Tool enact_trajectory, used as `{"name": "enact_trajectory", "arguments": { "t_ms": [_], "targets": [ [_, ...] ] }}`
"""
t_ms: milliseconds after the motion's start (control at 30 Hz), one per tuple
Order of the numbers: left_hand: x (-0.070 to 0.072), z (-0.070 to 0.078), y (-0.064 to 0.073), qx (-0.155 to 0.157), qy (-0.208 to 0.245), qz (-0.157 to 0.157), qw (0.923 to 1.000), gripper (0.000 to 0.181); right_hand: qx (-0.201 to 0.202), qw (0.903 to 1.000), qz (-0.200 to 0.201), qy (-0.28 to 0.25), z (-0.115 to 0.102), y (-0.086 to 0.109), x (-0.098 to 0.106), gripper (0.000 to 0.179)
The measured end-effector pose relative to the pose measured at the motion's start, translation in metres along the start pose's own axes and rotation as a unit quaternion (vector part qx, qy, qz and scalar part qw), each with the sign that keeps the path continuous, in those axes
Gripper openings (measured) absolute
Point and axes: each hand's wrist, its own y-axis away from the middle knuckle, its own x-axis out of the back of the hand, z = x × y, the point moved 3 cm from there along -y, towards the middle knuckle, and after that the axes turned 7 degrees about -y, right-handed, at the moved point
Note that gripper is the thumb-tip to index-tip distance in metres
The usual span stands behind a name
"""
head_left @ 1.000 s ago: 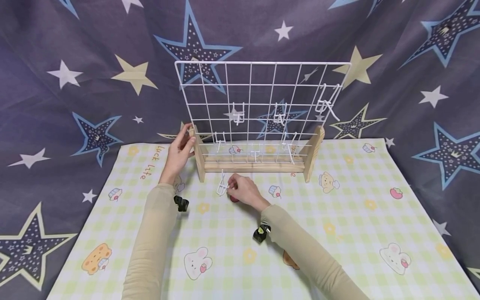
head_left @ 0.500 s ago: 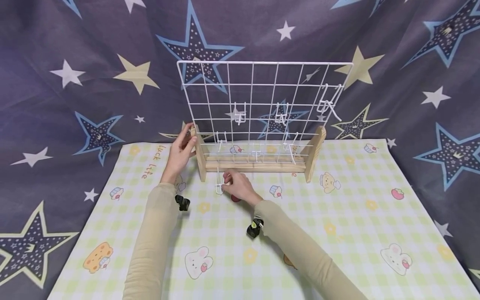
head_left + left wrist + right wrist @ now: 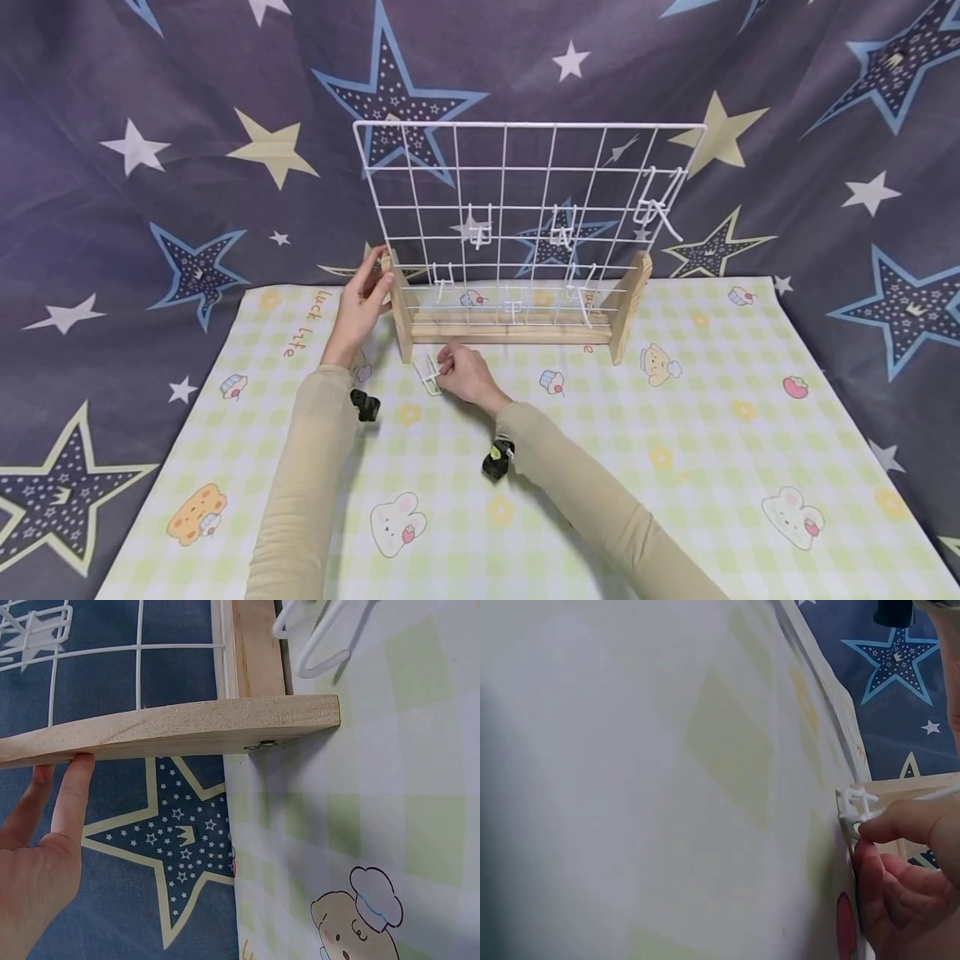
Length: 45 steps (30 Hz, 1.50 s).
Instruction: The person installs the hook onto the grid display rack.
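A white wire grid panel (image 3: 525, 200) stands upright in a wooden stand (image 3: 510, 332) at the back of the checked mat (image 3: 675, 467). Several white wire hooks (image 3: 478, 228) hang on it. My left hand (image 3: 362, 302) touches the stand's left wooden post (image 3: 398, 310) with straight fingers (image 3: 67, 796). My right hand (image 3: 463, 373) pinches a loose white wire hook (image 3: 427, 375) just above the mat, in front of the stand's left end. In the right wrist view the hook (image 3: 855, 810) sits at my fingertips (image 3: 900, 821).
A dark blue star-printed cloth (image 3: 150, 125) hangs behind and around the mat. Cartoon prints dot the mat, such as a rabbit (image 3: 396, 523) near the front. Black wrist cameras (image 3: 363, 407) sit on both sleeves.
My right hand has carried the white hook a little to the left and back, closer to the stand's left post. The left hand has stayed on the post.
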Motion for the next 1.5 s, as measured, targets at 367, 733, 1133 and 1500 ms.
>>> {"name": "enact_trajectory", "arguments": {
  "t_ms": [367, 733, 1133, 1500],
  "targets": [
    [0.000, 0.001, 0.001, 0.008, -0.004, -0.002, 1.0000, 0.053, 0.001, 0.9977, -0.006, -0.067, 0.006, 0.003, 0.008, 0.010],
    [0.000, 0.001, 0.001, 0.002, -0.002, -0.003, 1.0000, 0.053, -0.018, 0.9837, 0.015, -0.178, 0.004, 0.013, 0.030, 0.017],
    [0.000, 0.001, 0.002, 0.013, -0.004, -0.007, 0.9999, 0.055, -0.017, 0.9457, -0.013, -0.324, -0.016, 0.024, 0.055, 0.033],
    [0.000, 0.001, 0.001, 0.014, 0.000, -0.006, 0.9999, 0.054, 0.026, 0.9459, -0.017, -0.323, -0.051, 0.025, 0.076, 0.033]
  ]
}}
